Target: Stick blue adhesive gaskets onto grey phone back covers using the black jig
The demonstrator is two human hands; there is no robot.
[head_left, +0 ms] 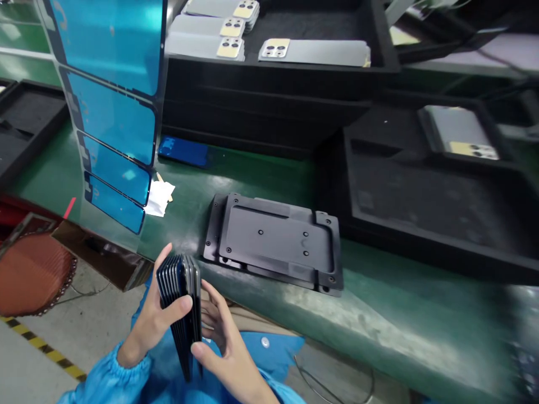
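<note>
A fanned stack of thin dark phone panels (176,286) stands on edge over my lap, just off the bench's front edge. My left hand (158,317) is closed round the stack from the left, its thumb across the near edges. On the stack's right side, my right hand (225,336) has its thumb at the near edge of the outermost panel (197,303) and its fingers on the far side, holding that panel. The panels' lower ends point down toward my blue sleeves. Beyond the hands lies a black fixture plate (278,235) with a shallow phone-shaped recess.
A hanging strip of blue adhesive sheets (113,123) rises at the left. A blue-faced panel (184,151) and crumpled white paper (159,197) lie on the green bench (379,314). Black trays (438,207) hold pale phone backs (315,51). A stool (36,272) stands lower left.
</note>
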